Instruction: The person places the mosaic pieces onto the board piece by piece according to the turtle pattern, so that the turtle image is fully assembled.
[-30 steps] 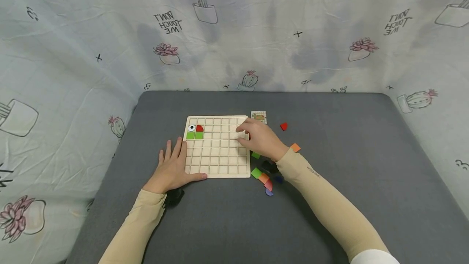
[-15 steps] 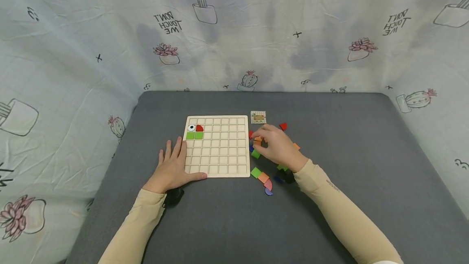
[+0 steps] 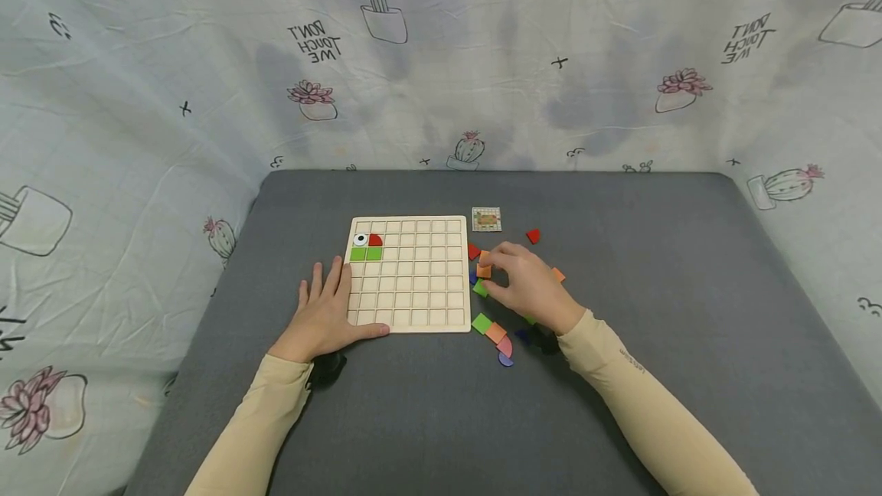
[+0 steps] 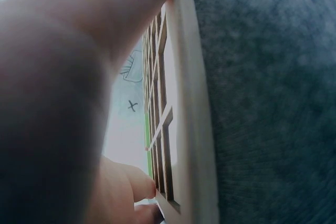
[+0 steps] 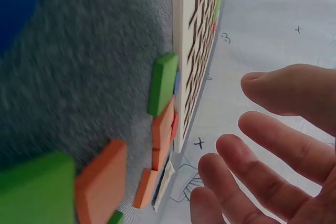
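Note:
My left hand (image 3: 322,324) lies spread at the left edge of a pale wooden grid board (image 3: 413,293), its thumb along the front edge. In the board's upper left cells sit a white eye tile (image 3: 360,239), a red quarter-round tile (image 3: 375,241) and two green square tiles (image 3: 366,254). My right hand (image 3: 534,285) hovers just right of the board over loose tiles, fingers loosely bent and apart. The right wrist view shows nothing between those fingers. Nearest to them are orange square tiles (image 3: 484,271) and a green square tile (image 3: 480,288).
A small picture card (image 3: 486,219) lies beyond the board's right corner. A red tile (image 3: 534,236) and an orange tile (image 3: 558,275) lie farther right. Nearer me are a green tile (image 3: 481,323), a pink quarter-round tile (image 3: 505,346) and a purple half-round tile (image 3: 506,360).
My right hand has moved from above the board's right side, rightward and slightly toward me, to the loose tiles. The picture card is uncovered now. My left hand stays in place.

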### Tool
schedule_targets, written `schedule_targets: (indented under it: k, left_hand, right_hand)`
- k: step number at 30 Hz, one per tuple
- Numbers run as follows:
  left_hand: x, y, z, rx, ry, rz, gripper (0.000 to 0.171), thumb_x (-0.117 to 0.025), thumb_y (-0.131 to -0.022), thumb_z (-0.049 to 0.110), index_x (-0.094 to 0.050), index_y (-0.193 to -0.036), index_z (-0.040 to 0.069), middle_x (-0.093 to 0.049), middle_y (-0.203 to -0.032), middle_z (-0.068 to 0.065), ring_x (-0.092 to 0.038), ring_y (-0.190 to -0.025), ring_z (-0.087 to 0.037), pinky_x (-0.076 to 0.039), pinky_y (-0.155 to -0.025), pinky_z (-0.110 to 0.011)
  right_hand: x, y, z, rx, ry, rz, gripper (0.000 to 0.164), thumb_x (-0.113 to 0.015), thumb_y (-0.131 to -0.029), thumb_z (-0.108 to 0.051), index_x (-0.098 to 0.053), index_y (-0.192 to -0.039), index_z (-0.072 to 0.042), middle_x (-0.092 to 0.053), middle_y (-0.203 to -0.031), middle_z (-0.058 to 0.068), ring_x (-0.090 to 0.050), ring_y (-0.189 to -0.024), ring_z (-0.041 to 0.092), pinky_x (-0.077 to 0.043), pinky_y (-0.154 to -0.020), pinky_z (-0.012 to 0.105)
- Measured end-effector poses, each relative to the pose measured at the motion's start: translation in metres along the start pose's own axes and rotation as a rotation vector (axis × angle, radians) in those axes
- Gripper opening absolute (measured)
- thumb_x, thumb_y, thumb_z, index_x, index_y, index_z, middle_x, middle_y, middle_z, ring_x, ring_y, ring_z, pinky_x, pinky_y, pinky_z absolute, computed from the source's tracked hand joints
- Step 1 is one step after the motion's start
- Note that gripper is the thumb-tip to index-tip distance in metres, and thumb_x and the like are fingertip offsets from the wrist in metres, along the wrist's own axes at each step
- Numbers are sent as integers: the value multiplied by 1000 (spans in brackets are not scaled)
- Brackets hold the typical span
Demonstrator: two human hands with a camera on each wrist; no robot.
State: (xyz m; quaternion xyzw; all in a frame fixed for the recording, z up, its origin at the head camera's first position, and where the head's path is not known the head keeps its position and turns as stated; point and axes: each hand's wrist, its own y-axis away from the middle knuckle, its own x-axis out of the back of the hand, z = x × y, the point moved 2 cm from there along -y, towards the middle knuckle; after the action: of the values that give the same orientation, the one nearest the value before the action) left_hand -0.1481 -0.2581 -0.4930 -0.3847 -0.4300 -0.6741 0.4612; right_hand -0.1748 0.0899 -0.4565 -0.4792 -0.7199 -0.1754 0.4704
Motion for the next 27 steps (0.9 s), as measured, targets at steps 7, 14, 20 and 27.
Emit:
schedule_targets:
  k: [7,14,20,27]
  left_hand:
    - [-2,0,1,4,6,-1,139,-73,-76,80,-6,-166,-3,2,-174,-26,8,-157,-55,-2,-121,-76]
    - [1,0,2,-6,4,2,138,-73,-77,80,-7,-165,-4,0,-173,-28,6,-157,-56,-4,-120,-77]
    - [1,0,2,-5,4,1,138,-73,-77,80,-7,-165,-5,0,-173,-28,6,-157,-56,-4,-121,-76]
    - [1,0,1,-1,0,-6,139,-73,-76,80,-6,-165,-4,1,-173,-27,7,-157,-56,-3,-121,-76]
  right_hand:
    - [-6,3,-3,29,46,-1,23,-83,-88,-13,-77,-109,-5,-70,-109,8,-63,-93,23,-56,-77,36]
    - [-13,5,-5,42,90,-16,28,-85,-85,-12,-78,-112,-6,-70,-109,8,-65,-92,21,-59,-74,34]
    - [-20,6,-2,48,101,-29,30,-86,-85,-12,-78,-113,-6,-68,-111,9,-63,-83,16,-56,-68,31]
    - [-25,5,2,68,104,-14,28,-85,-85,-10,-78,-112,-6,-68,-110,8,-61,-81,14,-54,-67,28]
